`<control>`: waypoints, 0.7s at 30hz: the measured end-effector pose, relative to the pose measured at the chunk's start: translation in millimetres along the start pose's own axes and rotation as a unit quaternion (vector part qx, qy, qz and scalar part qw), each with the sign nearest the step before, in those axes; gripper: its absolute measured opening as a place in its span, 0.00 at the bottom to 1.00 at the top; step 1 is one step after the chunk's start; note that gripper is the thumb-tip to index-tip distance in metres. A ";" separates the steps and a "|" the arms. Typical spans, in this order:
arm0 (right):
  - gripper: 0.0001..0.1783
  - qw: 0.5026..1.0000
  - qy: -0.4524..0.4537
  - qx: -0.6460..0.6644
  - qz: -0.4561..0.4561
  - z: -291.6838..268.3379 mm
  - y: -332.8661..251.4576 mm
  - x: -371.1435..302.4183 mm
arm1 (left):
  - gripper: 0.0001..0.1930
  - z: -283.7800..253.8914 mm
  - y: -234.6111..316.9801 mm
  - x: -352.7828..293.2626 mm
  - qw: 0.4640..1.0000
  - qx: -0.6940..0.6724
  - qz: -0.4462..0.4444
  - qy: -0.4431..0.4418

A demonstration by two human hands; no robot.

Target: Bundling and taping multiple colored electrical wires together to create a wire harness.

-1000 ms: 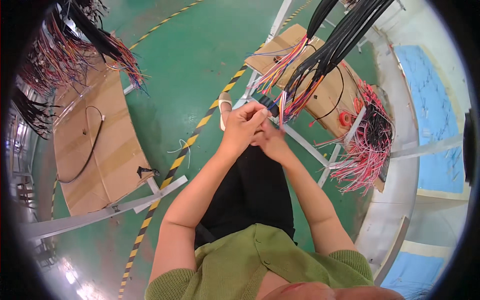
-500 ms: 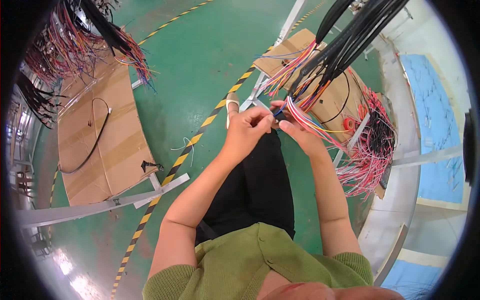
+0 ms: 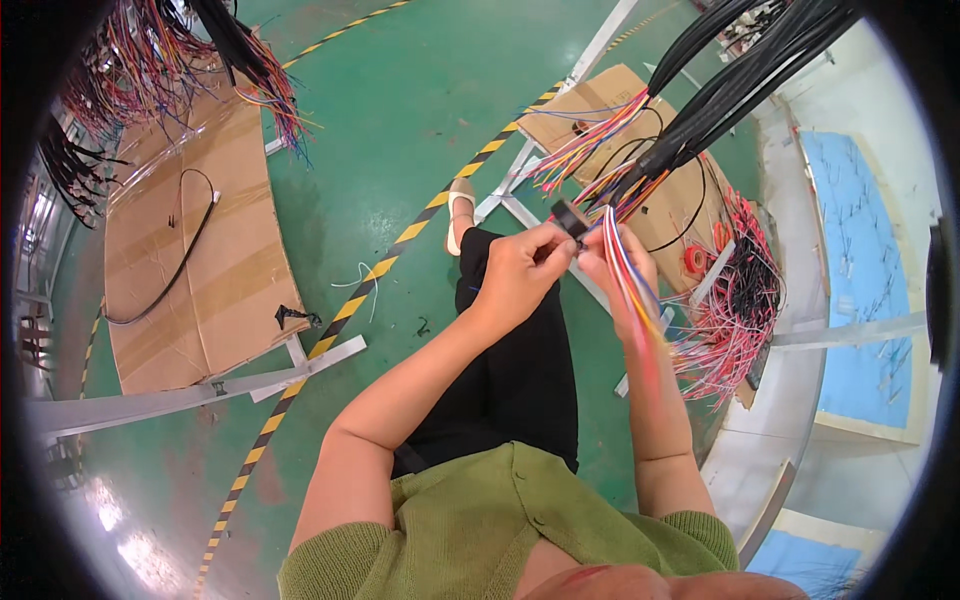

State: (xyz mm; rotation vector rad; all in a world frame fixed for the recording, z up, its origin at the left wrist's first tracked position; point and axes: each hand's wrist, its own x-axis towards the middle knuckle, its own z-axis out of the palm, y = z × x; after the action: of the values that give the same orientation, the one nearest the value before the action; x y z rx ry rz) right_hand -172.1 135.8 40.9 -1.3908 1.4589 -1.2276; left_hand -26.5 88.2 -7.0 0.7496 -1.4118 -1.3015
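My left hand (image 3: 522,268) is closed in a pinch, thumb against forefinger. Just beyond its fingertips is a roll of black tape (image 3: 570,217), tilted between my two hands. Exactly what the left fingers pinch is hidden. Close beside it, my right hand (image 3: 628,268) is closed with its thumb toward the left fingertips, and its other fingers are mostly covered. A bunch of coloured wires (image 3: 613,238), white, red, yellow and blue, comes from the black cable bundle and drapes over my right hand; their loose ends are blurred. A small dark bit shows between the fingertips.
Thick black cables (image 3: 750,95) hang in from the upper right over a cardboard-topped stand (image 3: 580,95). Beside it lie a heap of pink and black wires (image 3: 745,300) and a red tape roll (image 3: 697,260). At left, another cardboard sheet (image 3: 185,290) bears a black cable (image 3: 190,255).
The black tape roll has come into fuller view above the fingertips. My right hand has turned and shifted right, and the coloured wires now swing down across it. My view has shifted slightly.
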 end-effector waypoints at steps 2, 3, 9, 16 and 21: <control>0.22 0.995 0.048 0.085 -0.013 5.7 17.9 7.6 | 0.09 0.1 1.7 1.7 0.998 -0.035 -0.032 -0.030; 0.26 0.980 0.090 0.174 -0.022 10.8 17.2 11.0 | 0.10 -4.2 3.0 -0.2 0.996 -0.069 -0.045 -0.045; 0.47 0.973 -0.170 0.124 -0.093 -1.5 -7.1 33.6 | 0.16 -15.2 14.6 3.8 0.957 -0.219 -0.153 -0.115; 0.19 0.953 -0.244 -0.153 -0.099 -18.4 -26.2 37.7 | 0.13 -25.9 13.1 5.2 0.893 -0.304 -0.271 -0.190; 0.10 0.969 -0.156 -0.059 -0.182 -7.8 -6.8 30.0 | 0.12 -19.4 9.3 11.7 0.949 -0.195 -0.182 -0.169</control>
State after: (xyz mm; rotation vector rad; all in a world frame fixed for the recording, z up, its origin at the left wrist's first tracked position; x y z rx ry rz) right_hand -181.3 107.6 52.0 -1.8997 1.1044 -1.0850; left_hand -9.7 73.3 2.8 0.5450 -1.2477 -2.0058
